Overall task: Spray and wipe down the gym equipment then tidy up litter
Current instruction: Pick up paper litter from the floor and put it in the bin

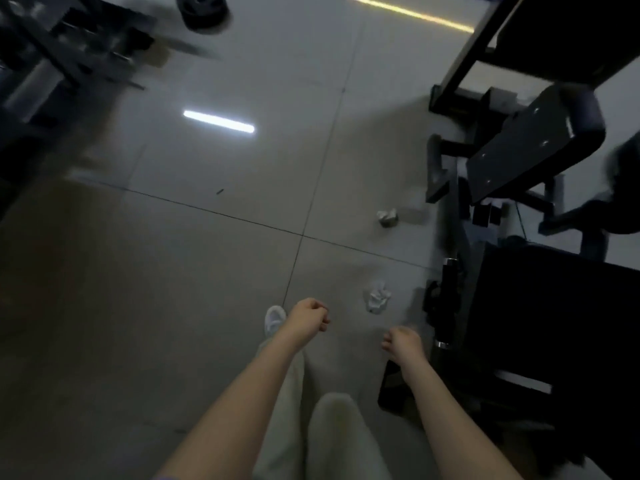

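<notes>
A person stands on a grey tiled floor (207,271) in a gym, bare forearms stretched forward. The left hand (310,315) and right hand (403,342), low in the frame, are curled into loose fists and hold nothing. A crumpled tissue (376,301) lies on the floor just above the right hand. A second wad (388,217) lies farther up, beside the black weight bench (533,143) at right. A weight plate (202,10) sits at upper left.
</notes>
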Available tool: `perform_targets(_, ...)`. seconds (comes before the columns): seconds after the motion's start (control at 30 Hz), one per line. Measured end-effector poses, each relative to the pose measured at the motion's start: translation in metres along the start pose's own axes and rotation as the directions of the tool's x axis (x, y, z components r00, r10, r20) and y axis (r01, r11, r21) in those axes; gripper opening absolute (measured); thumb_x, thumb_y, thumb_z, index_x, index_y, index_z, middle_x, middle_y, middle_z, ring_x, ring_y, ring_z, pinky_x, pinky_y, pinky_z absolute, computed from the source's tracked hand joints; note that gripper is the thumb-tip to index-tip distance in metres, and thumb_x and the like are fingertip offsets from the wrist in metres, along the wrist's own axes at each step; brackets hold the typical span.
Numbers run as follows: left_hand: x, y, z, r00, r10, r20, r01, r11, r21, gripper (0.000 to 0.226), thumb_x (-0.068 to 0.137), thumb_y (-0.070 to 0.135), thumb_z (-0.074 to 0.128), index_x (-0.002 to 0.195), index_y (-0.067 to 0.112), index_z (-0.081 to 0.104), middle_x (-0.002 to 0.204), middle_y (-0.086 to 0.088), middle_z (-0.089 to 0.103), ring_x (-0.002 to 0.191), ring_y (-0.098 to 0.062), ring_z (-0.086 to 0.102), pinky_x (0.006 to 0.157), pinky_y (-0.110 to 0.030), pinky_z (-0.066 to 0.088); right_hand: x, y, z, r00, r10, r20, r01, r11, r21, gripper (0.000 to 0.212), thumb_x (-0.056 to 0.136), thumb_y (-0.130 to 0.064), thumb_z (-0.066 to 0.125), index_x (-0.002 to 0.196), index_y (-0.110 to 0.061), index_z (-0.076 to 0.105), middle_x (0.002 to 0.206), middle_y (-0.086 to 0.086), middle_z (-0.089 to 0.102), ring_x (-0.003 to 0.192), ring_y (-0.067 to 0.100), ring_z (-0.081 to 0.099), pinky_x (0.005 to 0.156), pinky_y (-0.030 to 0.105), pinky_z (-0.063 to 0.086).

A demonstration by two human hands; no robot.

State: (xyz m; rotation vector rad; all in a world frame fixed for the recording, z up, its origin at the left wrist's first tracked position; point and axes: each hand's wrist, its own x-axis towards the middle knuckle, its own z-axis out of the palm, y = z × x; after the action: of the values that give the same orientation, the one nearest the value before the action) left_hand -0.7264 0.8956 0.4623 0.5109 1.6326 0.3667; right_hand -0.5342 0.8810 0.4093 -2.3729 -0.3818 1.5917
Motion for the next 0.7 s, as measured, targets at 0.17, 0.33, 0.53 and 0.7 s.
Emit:
perform_targets(0.17, 0.077, 0.032, -0.01, 0.997, -0.055, 0.057, 0.049, 0.995, 0.092, 0.018, 0.094, -0.004, 0.039, 0.105, 0.0, 0.054, 0.075, -0.01, 0.055, 0.059, -0.015, 0.049, 0.037, -0.009, 0.037, 0.047, -0.034, 0.032, 0.998, -0.063, 0.002, 0.063, 0.992, -0.106, 0.016, 0.096, -0.007, 0.044, 0.107, -0.006, 0.055, 0.077, 0.005, 0.053, 0.083, 0.028, 0.053, 0.068, 0.029, 0.042)
perform_targets(0.33, 0.149, 0.051, 0.013, 0.99, -0.08, 0.112, 0.062, 0.985, 0.162, 0.026, 0.094, 0.0, 0.041, 0.115, -0.009, 0.056, 0.094, -0.016, 0.058, 0.062, -0.013, 0.051, 0.035, -0.006, 0.034, 0.116, -0.051, 0.044, 0.998, -0.037, -0.048, 0.03, 0.99, -0.138, 0.025, 0.094, -0.016, 0.047, 0.115, -0.008, 0.059, 0.112, 0.015, 0.061, 0.106, 0.035, 0.059, 0.092, 0.041, 0.045)
perform_targets(0.53, 0.241, 0.044, 0.043, 0.989, -0.12, 0.088, 0.105, 0.981, 0.163, 0.027, 0.096, 0.001, 0.039, 0.116, -0.008, 0.056, 0.092, -0.014, 0.059, 0.063, -0.013, 0.052, 0.038, -0.005, 0.036, 0.221, -0.05, 0.057, 0.999, -0.02, -0.049, 0.011, 0.984, -0.178, 0.014, 0.094, -0.026, 0.047, 0.091, -0.018, 0.059, 0.113, 0.022, 0.064, 0.105, 0.038, 0.061, 0.089, 0.039, 0.046)
perform_targets(0.7, 0.318, 0.024, 0.058, 0.984, -0.152, 0.098, 0.136, 0.978, 0.156, 0.027, 0.097, 0.001, 0.04, 0.116, -0.009, 0.055, 0.088, -0.013, 0.059, 0.062, -0.014, 0.053, 0.039, -0.005, 0.036, 0.299, -0.025, 0.074, 0.997, 0.006, -0.078, -0.024, 0.973, -0.228, 0.022, 0.094, -0.029, 0.047, 0.103, -0.015, 0.062, 0.114, 0.023, 0.063, 0.106, 0.039, 0.06, 0.089, 0.038, 0.046)
